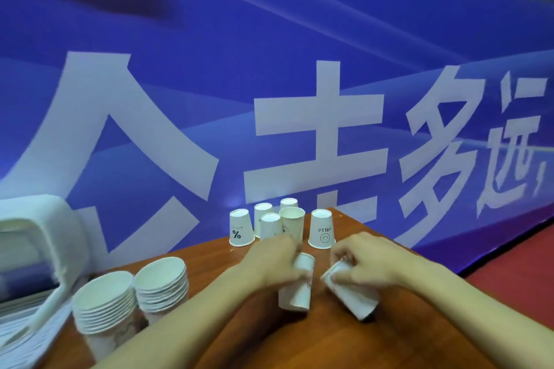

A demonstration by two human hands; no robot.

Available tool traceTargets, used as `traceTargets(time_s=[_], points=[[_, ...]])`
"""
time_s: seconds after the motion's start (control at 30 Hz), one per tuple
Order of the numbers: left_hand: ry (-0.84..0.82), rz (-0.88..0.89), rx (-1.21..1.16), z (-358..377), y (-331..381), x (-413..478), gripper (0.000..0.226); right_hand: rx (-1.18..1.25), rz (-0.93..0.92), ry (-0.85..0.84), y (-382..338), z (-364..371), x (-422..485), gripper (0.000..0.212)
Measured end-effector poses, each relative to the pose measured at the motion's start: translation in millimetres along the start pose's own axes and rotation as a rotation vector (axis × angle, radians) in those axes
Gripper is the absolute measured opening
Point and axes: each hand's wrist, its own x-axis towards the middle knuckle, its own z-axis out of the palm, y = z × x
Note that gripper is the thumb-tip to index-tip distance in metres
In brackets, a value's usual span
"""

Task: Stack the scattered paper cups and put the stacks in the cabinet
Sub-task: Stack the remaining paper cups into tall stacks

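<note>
My left hand [271, 260] grips an upside-down white paper cup [299, 287] on the brown table [404, 338]. Close to its right, my right hand [364, 260] holds a second white cup [352, 293], tilted with its base toward me. Behind my hands several loose cups stand near the table's far edge, most upside down: one marked "%" [240, 228], one marked "HELLO" [321, 229], and one upright cup [292, 223] among them. Two upright stacks of cups [105, 308] [163, 284] stand at the left.
A white plastic container with a handle [39, 249] sits at the far left, blurred. A blue banner with large white characters [269, 84] rises right behind the table. Red floor [521, 263] shows past the table's right edge.
</note>
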Motion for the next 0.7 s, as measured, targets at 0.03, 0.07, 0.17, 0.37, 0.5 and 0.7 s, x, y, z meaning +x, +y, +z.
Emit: traceTargets(time_s=[0.03, 0.07, 0.17, 0.37, 0.5, 0.7], points=[[0.05, -0.001, -0.008, -5, -3, -4, 0.034, 0.024, -0.004, 0.015, -5, 1, 1, 0.02], [0.093, 0.005, 0.004, -12, -3, -10, 0.029, 0.055, -0.015, 0.066, -8, 2, 3, 0.023], [0.069, 0.041, 0.154, -19, -10, -26, 0.025, 0.07, -0.006, 0.087, -15, 10, 7, 0.019], [0.092, 0.036, 0.263, -11, -16, -43, 0.025, -0.037, -0.002, 0.073, -31, 21, 7, 0.016], [0.225, 0.01, 0.252, -24, -18, -51, 0.028, -0.048, 0.003, 0.255, -47, 22, 9, 0.022], [0.402, -0.09, 0.307, -74, -32, -83, 0.036, -0.013, -0.071, 0.482, -86, 3, 16, 0.022]])
